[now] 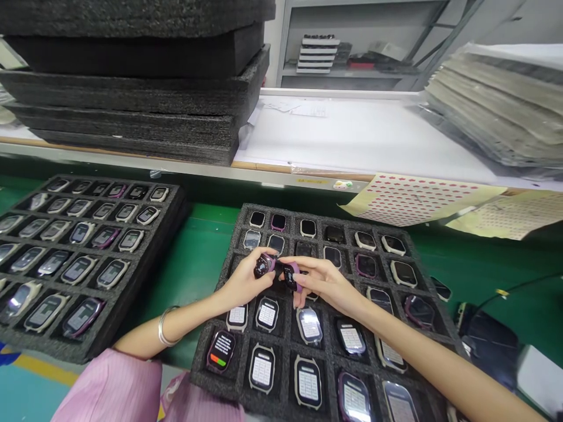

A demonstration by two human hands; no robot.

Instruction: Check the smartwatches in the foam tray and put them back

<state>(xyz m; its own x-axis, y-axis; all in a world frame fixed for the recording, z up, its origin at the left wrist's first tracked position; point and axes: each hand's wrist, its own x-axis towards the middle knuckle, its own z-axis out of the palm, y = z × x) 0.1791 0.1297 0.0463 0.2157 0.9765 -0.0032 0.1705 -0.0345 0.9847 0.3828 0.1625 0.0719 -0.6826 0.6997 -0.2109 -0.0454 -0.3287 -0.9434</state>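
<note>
Above a foam tray (288, 340) of smartwatches, my left hand (245, 283) pinches a purple-edged smartwatch (263, 266) with a lit dark face. My right hand (326, 280) grips a second purple-edged smartwatch (291, 276) close beside it, also showing a lit pattern. Both watches tilt toward each other, and fingers partly cover them. Just below my hands lie watches with bright white list screens, such as a pale-framed smartwatch (266, 314). At the tray's near left, a smartwatch (220, 350) shows text with red and green buttons.
Left of me, another foam tray (173, 220) holds many watches. Thick black foam trays (132, 94) are stacked on the white shelf (325, 138), with bagged sheets (497, 105) at its right. Dotted yellow paper (417, 199) hangs from the shelf edge. A dark object and cable lie at right.
</note>
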